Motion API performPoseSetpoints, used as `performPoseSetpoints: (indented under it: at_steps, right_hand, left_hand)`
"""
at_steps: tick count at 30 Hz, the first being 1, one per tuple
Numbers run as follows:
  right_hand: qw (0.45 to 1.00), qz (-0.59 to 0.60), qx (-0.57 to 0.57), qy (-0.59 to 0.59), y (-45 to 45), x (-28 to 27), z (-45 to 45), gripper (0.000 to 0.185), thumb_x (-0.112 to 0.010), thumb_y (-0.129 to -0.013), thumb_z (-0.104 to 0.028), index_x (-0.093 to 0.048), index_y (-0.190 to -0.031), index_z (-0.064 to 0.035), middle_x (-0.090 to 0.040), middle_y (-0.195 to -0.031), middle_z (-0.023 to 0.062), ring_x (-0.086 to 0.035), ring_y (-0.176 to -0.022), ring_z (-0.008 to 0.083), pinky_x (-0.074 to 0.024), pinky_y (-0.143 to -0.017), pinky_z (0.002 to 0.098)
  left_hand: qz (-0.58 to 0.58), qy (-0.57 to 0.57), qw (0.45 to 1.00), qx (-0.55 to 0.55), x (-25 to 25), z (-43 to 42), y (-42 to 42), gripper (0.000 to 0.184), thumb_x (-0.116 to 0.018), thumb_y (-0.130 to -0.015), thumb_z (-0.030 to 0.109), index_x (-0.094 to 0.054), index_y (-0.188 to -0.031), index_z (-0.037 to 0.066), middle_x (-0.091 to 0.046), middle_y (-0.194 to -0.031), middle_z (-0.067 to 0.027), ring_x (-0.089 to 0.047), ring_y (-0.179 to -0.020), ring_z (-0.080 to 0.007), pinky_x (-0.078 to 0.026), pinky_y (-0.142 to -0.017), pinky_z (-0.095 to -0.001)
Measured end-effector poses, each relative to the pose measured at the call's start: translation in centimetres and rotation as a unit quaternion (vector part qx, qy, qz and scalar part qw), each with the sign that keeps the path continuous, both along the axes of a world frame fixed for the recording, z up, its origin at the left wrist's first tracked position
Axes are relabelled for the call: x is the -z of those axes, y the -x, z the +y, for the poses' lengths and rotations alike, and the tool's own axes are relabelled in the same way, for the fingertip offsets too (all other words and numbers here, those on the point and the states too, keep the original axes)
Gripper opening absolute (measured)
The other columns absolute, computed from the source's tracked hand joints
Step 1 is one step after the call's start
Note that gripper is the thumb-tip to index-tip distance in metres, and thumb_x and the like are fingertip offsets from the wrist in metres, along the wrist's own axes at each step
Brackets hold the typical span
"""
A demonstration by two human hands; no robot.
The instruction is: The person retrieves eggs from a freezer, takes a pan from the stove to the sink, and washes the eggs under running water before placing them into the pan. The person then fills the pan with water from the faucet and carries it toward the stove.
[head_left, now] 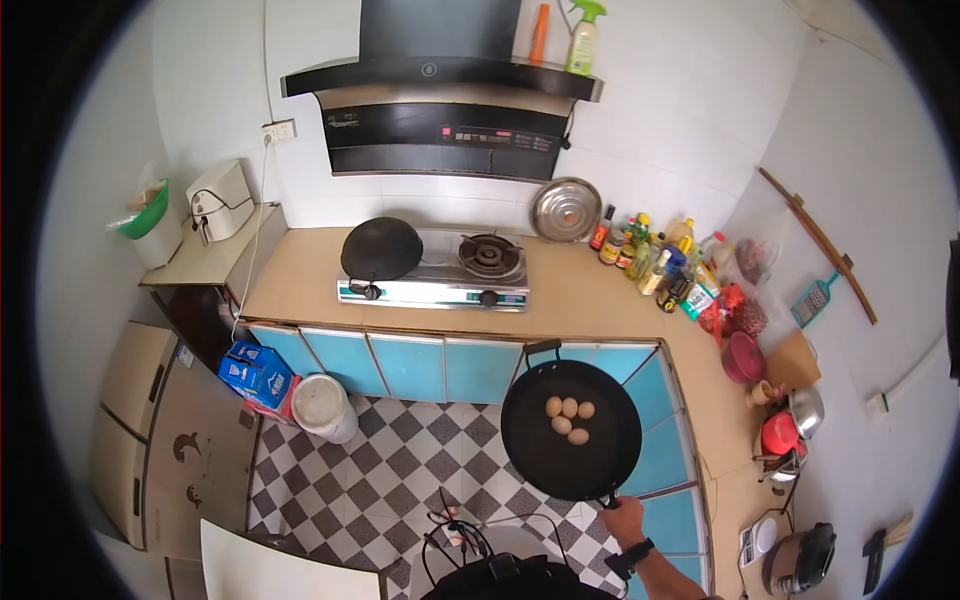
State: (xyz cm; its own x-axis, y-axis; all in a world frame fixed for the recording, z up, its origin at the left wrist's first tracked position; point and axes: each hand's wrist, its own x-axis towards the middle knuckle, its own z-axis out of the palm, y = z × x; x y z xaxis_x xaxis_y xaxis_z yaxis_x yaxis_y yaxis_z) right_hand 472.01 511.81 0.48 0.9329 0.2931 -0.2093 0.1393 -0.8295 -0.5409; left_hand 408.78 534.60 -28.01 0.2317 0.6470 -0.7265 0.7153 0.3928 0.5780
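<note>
My right hand (625, 523) is closed around the near handle of a wide black wok (535, 455), with a dark band on the wrist. Several brown eggs (570, 408) lie grouped in the wok's middle. At the wok's far rim is a small loop handle (543, 347) that nothing touches. The wok is held up over the checkered floor, in front of the blue cabinets. My left hand is not visible. Dark cables hang at the bottom middle of the view.
A gas stove (435, 292) on the counter has a second black pan (382, 249) over its left burner; the right burner (489, 256) is uncovered. Sauce bottles (655, 270) crowd the corner. A rice cooker (800, 560) stands lower right, a white bucket (325, 408) on the floor.
</note>
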Motion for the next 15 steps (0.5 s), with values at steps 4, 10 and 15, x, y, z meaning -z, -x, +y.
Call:
performPoseSetpoints:
  at_steps: [4,10,15]
  right_hand:
    - [1.0,-0.01,0.006,-0.007,-4.6,-1.1,8.8,0.029,-0.08,-0.061,-0.023,-0.074,-0.077,0.0008,-0.071,-0.073,0.0201,-0.071,-0.073,0.0381,-0.0568,-0.069,0.0442]
    - [0.998,-0.049,-0.025,0.004,-13.8,-0.9,21.1,0.024,-0.077,-0.062,-0.02,-0.074,-0.075,-0.0003,-0.071,-0.075,0.0212,-0.071,-0.074,0.0385,-0.0557,-0.069,0.0471]
    - [0.996,-0.081,-0.038,-0.029,-20.2,-1.6,30.4,0.025,-0.078,-0.062,-0.018,-0.071,-0.074,0.0025,-0.068,-0.068,0.0208,-0.069,-0.064,0.0366,-0.0529,-0.062,0.0444]
  left_hand:
    - [-0.105,0.006,0.984,-0.144,-2.7,11.6,-5.0,0.036,-0.066,-0.098,0.038,-0.071,-0.107,0.004,-0.072,-0.09,-0.0092,-0.064,-0.07,-0.0204,-0.055,-0.061,-0.0395]
    - [-0.223,0.226,0.895,-0.314,-1.5,23.8,-8.7,0.021,-0.071,-0.091,0.028,-0.071,-0.104,0.012,-0.065,-0.108,-0.0065,-0.064,-0.091,-0.0253,-0.053,-0.076,-0.0484]
    - [-0.098,0.19,0.917,-0.337,-2.3,25.0,-13.3,0.024,-0.064,-0.095,0.024,-0.067,-0.109,0.004,-0.071,-0.091,-0.0162,-0.069,-0.073,-0.0294,-0.057,-0.056,-0.0479]
